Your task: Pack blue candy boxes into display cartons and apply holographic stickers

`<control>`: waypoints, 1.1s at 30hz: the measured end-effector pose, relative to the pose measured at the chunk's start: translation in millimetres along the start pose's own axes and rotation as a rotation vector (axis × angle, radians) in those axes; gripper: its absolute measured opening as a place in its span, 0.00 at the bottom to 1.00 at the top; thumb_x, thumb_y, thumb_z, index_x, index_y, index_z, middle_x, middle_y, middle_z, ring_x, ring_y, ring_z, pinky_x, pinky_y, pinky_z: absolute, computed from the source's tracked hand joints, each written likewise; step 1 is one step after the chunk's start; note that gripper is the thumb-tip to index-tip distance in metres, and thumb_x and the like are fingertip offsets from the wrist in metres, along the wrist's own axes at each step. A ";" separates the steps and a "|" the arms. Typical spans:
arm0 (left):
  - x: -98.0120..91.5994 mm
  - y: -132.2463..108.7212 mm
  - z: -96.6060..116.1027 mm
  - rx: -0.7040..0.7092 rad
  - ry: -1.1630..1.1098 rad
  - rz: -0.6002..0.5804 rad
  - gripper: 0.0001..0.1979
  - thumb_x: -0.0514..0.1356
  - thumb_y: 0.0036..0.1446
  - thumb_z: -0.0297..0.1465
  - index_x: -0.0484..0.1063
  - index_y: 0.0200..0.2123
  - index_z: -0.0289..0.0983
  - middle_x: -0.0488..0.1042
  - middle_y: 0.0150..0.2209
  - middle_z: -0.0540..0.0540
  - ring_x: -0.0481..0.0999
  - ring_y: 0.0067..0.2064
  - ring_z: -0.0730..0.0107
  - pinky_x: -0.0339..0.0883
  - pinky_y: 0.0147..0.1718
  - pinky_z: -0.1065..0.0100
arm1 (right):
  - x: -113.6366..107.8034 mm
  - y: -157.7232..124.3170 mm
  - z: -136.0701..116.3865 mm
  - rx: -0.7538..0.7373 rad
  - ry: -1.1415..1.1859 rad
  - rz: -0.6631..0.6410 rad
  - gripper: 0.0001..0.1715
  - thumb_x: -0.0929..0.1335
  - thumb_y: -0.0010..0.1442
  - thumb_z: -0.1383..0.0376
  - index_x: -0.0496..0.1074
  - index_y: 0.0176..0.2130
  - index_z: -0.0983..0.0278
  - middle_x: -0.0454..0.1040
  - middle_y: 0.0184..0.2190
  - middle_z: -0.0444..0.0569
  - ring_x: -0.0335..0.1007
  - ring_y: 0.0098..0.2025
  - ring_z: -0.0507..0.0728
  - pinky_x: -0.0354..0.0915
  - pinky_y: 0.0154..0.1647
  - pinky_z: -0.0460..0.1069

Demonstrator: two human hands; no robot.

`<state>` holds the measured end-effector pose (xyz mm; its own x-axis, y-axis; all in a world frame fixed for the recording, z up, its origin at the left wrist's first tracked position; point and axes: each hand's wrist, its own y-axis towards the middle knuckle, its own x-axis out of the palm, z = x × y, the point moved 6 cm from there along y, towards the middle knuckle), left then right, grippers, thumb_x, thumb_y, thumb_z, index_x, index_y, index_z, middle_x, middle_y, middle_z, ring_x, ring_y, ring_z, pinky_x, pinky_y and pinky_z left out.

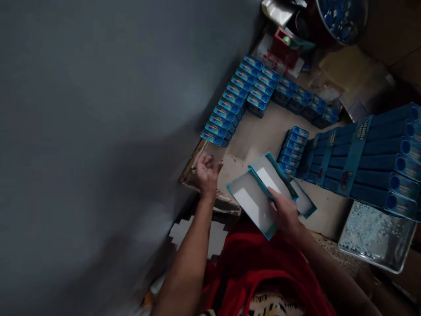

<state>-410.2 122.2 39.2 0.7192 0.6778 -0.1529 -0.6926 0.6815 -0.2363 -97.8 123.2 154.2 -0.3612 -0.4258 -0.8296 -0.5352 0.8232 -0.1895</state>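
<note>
My right hand (pixel 285 211) is closed on a blue cardboard box (pixel 251 202) that is unfolded, its white inside facing up. The thumb presses on the panel near a fold; the other fingers are mostly hidden beneath. My left hand (pixel 208 173) is raised over the table's left corner, palm up, with fingers loosely curled and the thumb apart, and nothing shows in it. Just beyond it stand rows of small blue boxes (pixel 226 107). A short row of similar small boxes (pixel 294 147) stands past the unfolded box.
To the right rises a large stack of long blue boxes (pixel 371 162) lettered "CARAMELO". A clear tray (pixel 399 259) with small blue and white pieces lies below it. At the back are a red box (pixel 285 49) and a pot (pixel 363 22) of blue-wrapped pieces. A grey wall (pixel 98 109) borders the left.
</note>
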 end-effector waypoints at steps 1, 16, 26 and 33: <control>-3.2 -23.6 -1.0 -0.092 -0.108 -0.035 0.48 0.68 0.54 0.63 0.67 0.67 0.38 0.75 0.61 0.32 0.76 0.64 0.46 0.69 0.66 0.48 | 4.7 19.6 -7.5 0.020 -0.014 -0.008 0.29 0.62 0.74 0.69 0.69 0.70 0.61 0.82 0.54 0.56 0.79 0.53 0.60 0.74 0.57 0.53; 2.6 -48.8 -54.2 -0.090 0.593 -0.057 0.32 0.55 0.62 0.25 0.71 0.70 0.37 0.77 0.56 0.32 0.77 0.62 0.45 0.70 0.66 0.45 | 54.3 4.9 24.5 0.401 -0.456 -0.501 0.34 0.65 0.74 0.44 0.72 0.64 0.66 0.79 0.52 0.64 0.79 0.50 0.66 0.73 0.45 0.53; -17.8 24.9 13.1 0.096 0.566 0.078 0.23 0.57 0.72 0.38 0.75 0.63 0.33 0.79 0.57 0.32 0.79 0.60 0.48 0.71 0.62 0.53 | 48.1 260.1 -112.1 -0.190 -0.335 0.099 0.49 0.67 0.73 0.46 0.56 0.76 0.76 0.52 0.77 0.74 0.45 0.81 0.74 0.45 0.79 0.71; 30.8 136.7 84.9 0.395 0.468 -0.003 0.19 0.56 0.73 0.32 0.78 0.61 0.33 0.81 0.59 0.35 0.78 0.61 0.57 0.68 0.65 0.59 | 93.2 288.1 -113.0 -0.194 -0.450 0.046 0.40 0.60 0.77 0.60 0.51 0.78 0.76 0.46 0.80 0.71 0.36 0.83 0.72 0.35 0.80 0.75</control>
<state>-487.4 259.7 83.6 0.6075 0.5433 -0.5795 -0.5942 0.7949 0.1224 -372.0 278.2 81.6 -0.0453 -0.1510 -0.9875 -0.6745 0.7338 -0.0813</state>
